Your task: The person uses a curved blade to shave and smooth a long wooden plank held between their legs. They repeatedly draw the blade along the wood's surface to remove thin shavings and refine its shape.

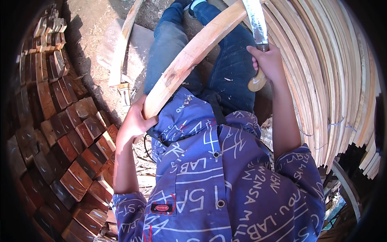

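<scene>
My left hand [135,121] is wrapped round the lower end of a pale, slightly curved wooden plank [193,52]. The plank slants up to the right across my lap, over my jeans, with a darker patch on its face. In my right hand [268,64] is the wooden handle of a machete [255,22], its broad, worn steel blade pointing away from me. The blade passes close beside the plank's far end; I cannot tell whether they touch. The butt of the handle sticks out below my fist.
Cut wooden blocks [76,177] are stacked high on the left. Long curved wooden strips [322,72], tied in bundles, fill the right side. Another curved wooden piece [123,48] lies over a flat board [137,50] on the dusty ground ahead. Shavings litter the ground.
</scene>
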### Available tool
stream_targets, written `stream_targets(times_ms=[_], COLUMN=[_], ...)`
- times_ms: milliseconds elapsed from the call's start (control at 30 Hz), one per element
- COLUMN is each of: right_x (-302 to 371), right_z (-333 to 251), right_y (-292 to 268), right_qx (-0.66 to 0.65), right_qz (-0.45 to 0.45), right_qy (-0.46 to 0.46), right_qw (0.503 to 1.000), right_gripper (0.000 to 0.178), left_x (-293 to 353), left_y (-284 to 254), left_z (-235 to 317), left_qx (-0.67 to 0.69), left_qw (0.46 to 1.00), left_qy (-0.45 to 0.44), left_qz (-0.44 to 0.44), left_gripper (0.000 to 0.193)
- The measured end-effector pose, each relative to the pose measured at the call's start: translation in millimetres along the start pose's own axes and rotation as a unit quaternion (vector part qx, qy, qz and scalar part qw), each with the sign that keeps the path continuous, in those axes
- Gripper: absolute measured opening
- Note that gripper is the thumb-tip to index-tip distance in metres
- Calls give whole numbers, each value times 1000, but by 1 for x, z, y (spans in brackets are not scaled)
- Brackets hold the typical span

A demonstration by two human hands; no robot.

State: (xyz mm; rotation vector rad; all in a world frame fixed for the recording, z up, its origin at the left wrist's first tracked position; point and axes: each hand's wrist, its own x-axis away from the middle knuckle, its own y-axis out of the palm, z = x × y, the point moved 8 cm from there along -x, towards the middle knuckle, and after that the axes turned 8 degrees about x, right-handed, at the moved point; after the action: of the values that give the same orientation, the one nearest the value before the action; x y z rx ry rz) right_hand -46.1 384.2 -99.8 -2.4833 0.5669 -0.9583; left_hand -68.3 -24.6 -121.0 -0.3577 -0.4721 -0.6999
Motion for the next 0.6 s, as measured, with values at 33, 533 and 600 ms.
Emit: stream_targets(times_ms=[33,533,600], right_x=[5,15,20], right_z=[3,32,29], right_y=[-1,1,14], right_qx=[1,-18,20], right_qz=[8,-2,-30], right_qy=[4,-8,1], right_qw=[1000,1000,999], right_gripper=[23,21,21], left_x=[-5,-38,-40], left_y=[7,38,39], left_z=[5,42,46], left_qx=[11,-110,-118], left_qw=[1000,993,991], left_qy=[4,15,39], left_qz=[2,32,43], left_gripper=[50,53,52])
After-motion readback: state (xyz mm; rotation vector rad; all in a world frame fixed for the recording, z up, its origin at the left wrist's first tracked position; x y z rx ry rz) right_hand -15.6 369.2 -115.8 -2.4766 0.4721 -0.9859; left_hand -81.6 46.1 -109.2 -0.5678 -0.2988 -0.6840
